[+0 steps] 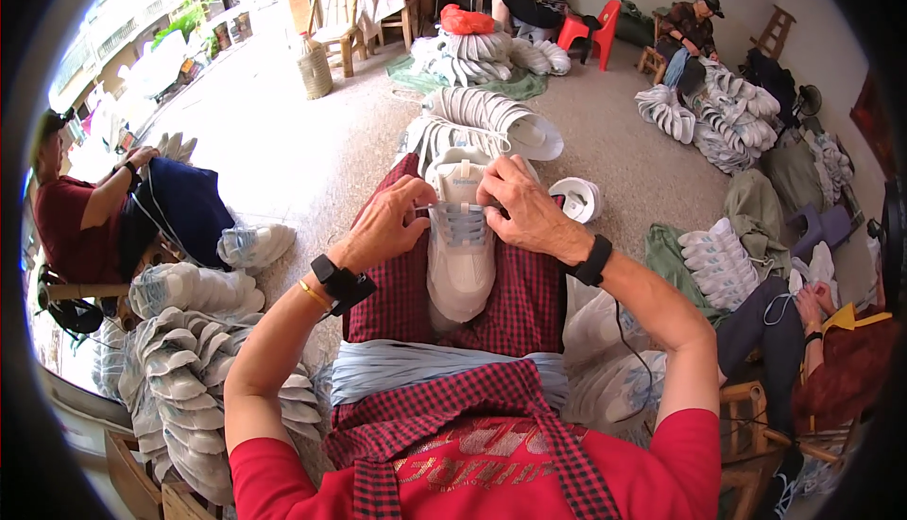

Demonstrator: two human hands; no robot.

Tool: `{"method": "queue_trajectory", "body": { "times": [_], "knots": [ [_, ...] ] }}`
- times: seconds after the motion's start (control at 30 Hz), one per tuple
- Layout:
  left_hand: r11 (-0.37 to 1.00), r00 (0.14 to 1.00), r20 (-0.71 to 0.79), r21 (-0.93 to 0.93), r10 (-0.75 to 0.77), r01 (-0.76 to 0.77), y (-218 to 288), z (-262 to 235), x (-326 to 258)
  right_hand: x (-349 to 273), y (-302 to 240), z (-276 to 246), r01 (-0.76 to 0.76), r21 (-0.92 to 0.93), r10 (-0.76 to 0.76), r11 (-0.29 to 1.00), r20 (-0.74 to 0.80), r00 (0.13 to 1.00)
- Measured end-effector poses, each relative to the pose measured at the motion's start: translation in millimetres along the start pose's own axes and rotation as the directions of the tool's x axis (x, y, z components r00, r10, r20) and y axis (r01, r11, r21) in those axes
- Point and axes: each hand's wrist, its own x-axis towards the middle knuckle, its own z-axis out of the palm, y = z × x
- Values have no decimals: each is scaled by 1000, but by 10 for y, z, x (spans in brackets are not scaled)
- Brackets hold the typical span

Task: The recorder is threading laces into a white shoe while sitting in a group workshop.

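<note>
Head view: From my remote station, I look down on two bare hands working at one shoe, with piles of similar shoes around the room.
Shoe: The pale shoe (461, 279) stands between the knees, toe toward the wearer and tongue (461, 176) pointing away.
Laces: Light blue laces (463, 227) cross the shoe's opening in several rows.
Left hand: I see the left hand (389, 222) at the left lace edge, thumb and fingers narrowly spaced; I cannot tell whether a lace end lies between them.
Right hand: The right hand (529, 208) is curled against the opposite edge, beside the tongue; its fingertips are partly hidden, so I cannot tell what they grip.
Wrists: A black band (593, 260) circles the right wrist; a yellow bracelet (315, 295) and a dark strapped device (342, 282) sit on the left.
Lap: Red-and-black checked cloth (531, 303) covers the thighs, with a bundle of light blue cords (378, 369) across it.
Beyond the shoe: A row of nested pale shoes (477, 109) lies on the floor.
Left side: I note a large shoe pile (184, 388) and a seated co-worker (80, 232).
</note>
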Motion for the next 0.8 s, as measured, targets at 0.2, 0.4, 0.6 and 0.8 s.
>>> {"method": "queue_trajectory", "body": {
  "times": [0.2,0.4,0.6,0.8],
  "knots": [
    [901,955,-47,349,294,-260,-148,-263,-96,-90,79,-133,-181,282,147,942,139,979],
    [705,947,-35,676,321,-214,-259,-930,-467,-599,521,-576,57,-279,-59,959,3,998],
    [501,944,-113,863,311,-62,-300,-1942,-1129,-1087,864,-1693,-39,-472,37,881,-13,999],
    [345,904,-305,918,300,195,-411,-2787,-1752,-1855,1064,-2958,-254,-715,165,652,-194,967]
  ]
}}
